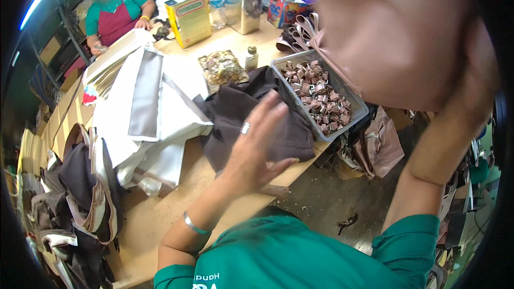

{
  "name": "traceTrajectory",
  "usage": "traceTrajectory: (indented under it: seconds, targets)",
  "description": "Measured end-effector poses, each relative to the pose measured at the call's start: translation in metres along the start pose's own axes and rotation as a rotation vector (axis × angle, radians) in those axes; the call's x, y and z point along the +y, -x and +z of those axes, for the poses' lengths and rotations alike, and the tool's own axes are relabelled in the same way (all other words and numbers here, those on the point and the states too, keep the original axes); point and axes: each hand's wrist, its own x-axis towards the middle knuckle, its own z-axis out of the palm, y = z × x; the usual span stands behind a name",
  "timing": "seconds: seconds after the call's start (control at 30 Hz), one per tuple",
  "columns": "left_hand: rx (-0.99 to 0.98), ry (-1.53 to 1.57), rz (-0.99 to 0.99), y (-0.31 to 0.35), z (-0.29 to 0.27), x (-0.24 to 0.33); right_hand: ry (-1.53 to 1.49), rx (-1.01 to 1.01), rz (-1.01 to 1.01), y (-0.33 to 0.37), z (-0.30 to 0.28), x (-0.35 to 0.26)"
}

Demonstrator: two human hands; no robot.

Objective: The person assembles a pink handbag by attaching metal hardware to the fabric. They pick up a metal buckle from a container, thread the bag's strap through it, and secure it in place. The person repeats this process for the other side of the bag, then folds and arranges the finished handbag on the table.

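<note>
My left hand, with a ring on one finger, is open above the table, its fingers apart and thumb stretched out. Under and beyond it lies a crumpled dark brown cloth. At the upper right, my raised right hand grips a large pinkish-brown leather piece; motion blurs both, and the fingers are partly hidden. The leather piece hangs over the far right of the table, close to a grey plastic basket. Inside that basket are many small brown leather tabs with metal rings.
White panels are piled on the table at left. Dark bag pieces hang at its left edge. A yellow tin, bottle and metal can stand at the back. A co-worker sits at the far left.
</note>
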Motion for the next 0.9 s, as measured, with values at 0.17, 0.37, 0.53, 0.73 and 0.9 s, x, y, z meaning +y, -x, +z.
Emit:
traceTrajectory:
  seconds: [0.17,0.37,0.53,0.73,0.9]
  targets:
    - [0.539,0.868,-0.360,0.068,-0.061,0.001,-0.713,-0.382,0.110,0.070,0.190,-0.177]
    - [0.799,-0.011,-0.421,0.206,-0.102,-0.042,-1.359,-0.950,0.124,0.198,0.227,-0.303]
    - [1.016,0.259,-0.440,0.248,-0.136,0.006,-1.085,-1.214,-0.075,0.233,0.192,-0.261]
    - [1.004,0.339,-0.420,0.256,-0.126,0.027,-0.593,-0.955,-0.334,0.274,0.184,-0.256]
    - [1.069,0.322,-0.382,0.270,-0.119,0.031,-0.612,-0.975,-0.345,0.270,0.189,-0.252]
